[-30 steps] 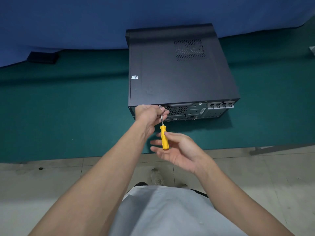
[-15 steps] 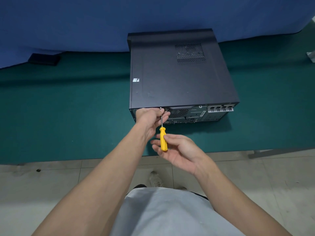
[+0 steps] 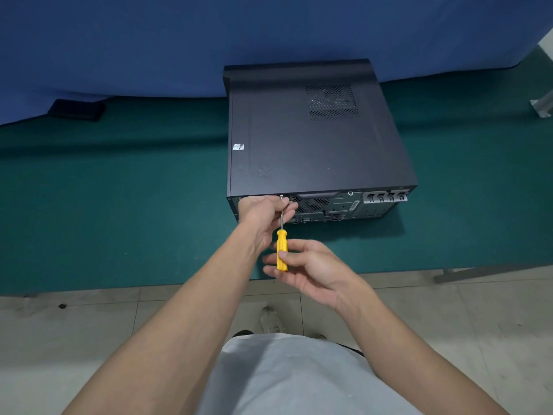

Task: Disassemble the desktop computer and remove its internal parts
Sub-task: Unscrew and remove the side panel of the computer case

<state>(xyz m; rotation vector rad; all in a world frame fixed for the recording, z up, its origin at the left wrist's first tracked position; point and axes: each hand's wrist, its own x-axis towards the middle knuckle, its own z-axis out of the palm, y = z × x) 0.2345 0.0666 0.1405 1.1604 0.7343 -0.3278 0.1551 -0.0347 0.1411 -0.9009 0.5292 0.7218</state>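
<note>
A black desktop computer case (image 3: 311, 139) lies flat on the green table (image 3: 119, 211), its rear panel with ports and vents facing me. A screwdriver with a yellow handle (image 3: 282, 250) points up at a screw on the rear panel's top edge. My right hand (image 3: 308, 268) pinches the yellow handle between thumb and fingers. My left hand (image 3: 263, 214) sits against the rear panel and its fingers curl round the metal shaft near the tip. The case's side cover is in place, so the inner parts are hidden.
A blue cloth (image 3: 179, 40) hangs behind the table. A flat black object (image 3: 77, 109) lies at the back left under the cloth's edge. A metal piece (image 3: 541, 106) shows at the far right. Tiled floor (image 3: 74, 339) lies below the table's front edge.
The view has shifted a little, so the case sits slightly lower in frame. Both hands stay on the screwdriver at the same screw; my right fingers have shifted slightly on the handle.
</note>
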